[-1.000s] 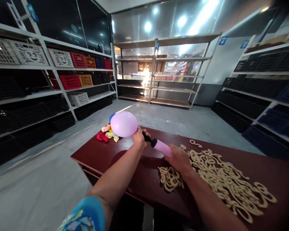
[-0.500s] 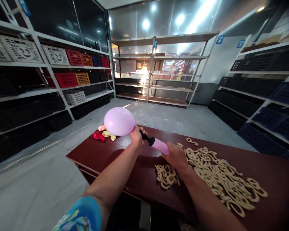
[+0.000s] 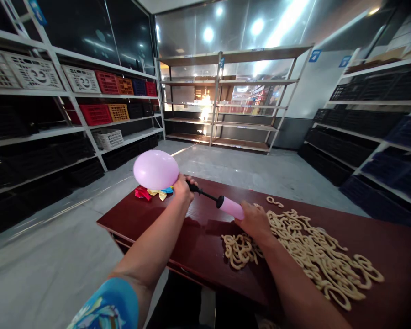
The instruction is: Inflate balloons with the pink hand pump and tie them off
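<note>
A round pink balloon [image 3: 155, 169], inflated, is held up over the table's far left corner. My left hand [image 3: 183, 188] is closed around its neck and the black end of a balloon pump [image 3: 232, 208]. A thin black rod shows between that end and the pump's pink barrel. My right hand [image 3: 254, 220] is wrapped round the barrel's other end. Beneath the inflated balloon lie limp balloons: a red one [image 3: 143, 193], a pale yellow one [image 3: 161, 194] and a blue one [image 3: 167, 189]. The join at the balloon's neck is hidden by my fingers.
Tan, curled, rope-like pieces [image 3: 315, 249] are spread over the right of the dark red table [image 3: 198, 249], with a smaller heap [image 3: 239, 251] near my right wrist. Shelves with crates [image 3: 95, 114] line the left; a rack [image 3: 241, 125] stands behind, more shelving [image 3: 349, 137] right.
My left hand has moved left with the balloon, drawing the black rod out of the pump's barrel. My right hand has shifted slightly right. The blue limp balloon now shows.
</note>
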Available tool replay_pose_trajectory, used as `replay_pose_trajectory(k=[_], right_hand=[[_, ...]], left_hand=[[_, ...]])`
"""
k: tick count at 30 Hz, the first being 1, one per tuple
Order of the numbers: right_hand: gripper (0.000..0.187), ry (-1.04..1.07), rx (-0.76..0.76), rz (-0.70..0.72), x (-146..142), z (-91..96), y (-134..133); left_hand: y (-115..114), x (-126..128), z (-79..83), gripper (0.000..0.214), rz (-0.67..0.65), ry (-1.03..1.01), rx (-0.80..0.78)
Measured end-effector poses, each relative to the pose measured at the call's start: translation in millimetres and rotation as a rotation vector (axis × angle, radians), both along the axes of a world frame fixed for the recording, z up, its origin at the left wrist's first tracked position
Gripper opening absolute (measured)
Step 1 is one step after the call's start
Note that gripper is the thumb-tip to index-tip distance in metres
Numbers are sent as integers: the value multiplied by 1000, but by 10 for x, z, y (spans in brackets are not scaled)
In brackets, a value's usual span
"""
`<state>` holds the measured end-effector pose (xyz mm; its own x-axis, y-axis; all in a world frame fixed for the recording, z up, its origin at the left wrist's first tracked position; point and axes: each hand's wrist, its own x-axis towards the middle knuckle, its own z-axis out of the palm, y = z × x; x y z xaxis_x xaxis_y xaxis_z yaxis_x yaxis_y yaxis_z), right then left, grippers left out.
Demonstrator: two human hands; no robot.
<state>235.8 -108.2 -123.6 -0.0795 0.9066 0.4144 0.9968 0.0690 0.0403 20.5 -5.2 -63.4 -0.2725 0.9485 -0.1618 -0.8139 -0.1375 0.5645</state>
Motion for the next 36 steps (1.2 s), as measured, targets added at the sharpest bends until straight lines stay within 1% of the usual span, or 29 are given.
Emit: replay_pose_trajectory(k=[2, 4, 5, 7, 9, 12, 14, 15, 16, 18, 22, 24, 25, 27, 30, 32, 34, 36], right_hand=[[24, -3, -3, 14, -50, -19, -31], [24, 7, -2, 8, -83, -32, -57], [25, 15, -8, 2, -88, -33, -65], [27, 35, -24, -20, -74, -29, -65], [28, 45, -24, -54, -38, -17, -48], [28, 33, 4, -82, 26, 2, -8], [28, 21, 5, -86, 48, 9, 13], [28, 18, -3, -88, 47, 9, 19], [27, 15, -12, -88, 40, 6, 20], [28, 11, -28, -78, 5, -5, 11], [27, 23, -39, -36, -72, -40, -40], [27, 33, -49, -25, -84, -48, -60], [26, 40, -53, -27, -80, -47, -64], [26, 57, -53, -41, -57, -31, -58], [25, 74, -40, -67, -1, 17, -25], [25, 72, -48, -71, 26, 48, -3], [27, 63, -68, -56, 28, 63, 3], [28, 47, -73, -37, 4, 55, -11]], left_hand=[[-121, 228, -136, 26, -76, -6, -27], [-220, 432, -216, 27, -127, 1, -35], [-244, 497, -220, 27, -143, 11, -32], [-222, 520, -154, 25, -158, 48, -9], [-111, 402, -7, 23, -154, 85, 17], [128, 84, 243, 21, -90, 108, 40], [245, -84, 335, 21, -34, 109, 44], [271, -122, 340, 21, -12, 106, 39], [271, -122, 316, 21, 0, 100, 29], [195, -12, 190, 22, -9, 86, 4], [-104, 422, -157, 25, -105, 61, -45], [-195, 553, -237, 28, -134, 46, -57], [-202, 563, -235, 28, -143, 41, -51], [-138, 467, -160, 27, -141, 43, -22], [74, 137, 35, 25, -87, 59, 12], [192, -64, 127, 24, -36, 61, 23], [221, -141, 134, 25, -3, 49, 25], [143, -63, 54, 27, -18, 30, 19]])
